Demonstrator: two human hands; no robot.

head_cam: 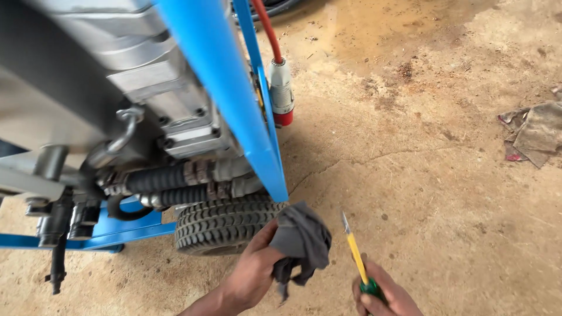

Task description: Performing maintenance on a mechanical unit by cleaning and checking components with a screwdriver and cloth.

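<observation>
Head view: the left hand [253, 272] bunches a grey rag [301, 240] against the tyre [219, 225], just below the blue frame's [234, 88] lower corner. The right hand [383, 292] grips a screwdriver [357, 254], tip up, over open dirt floor [439, 193].

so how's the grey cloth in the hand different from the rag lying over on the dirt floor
The grey cloth is dark, bunched and gripped in the left hand beside the tyre; the rag is paler brown with red bits, lying loose and untouched on the ground far right. Both are crumpled.
</observation>
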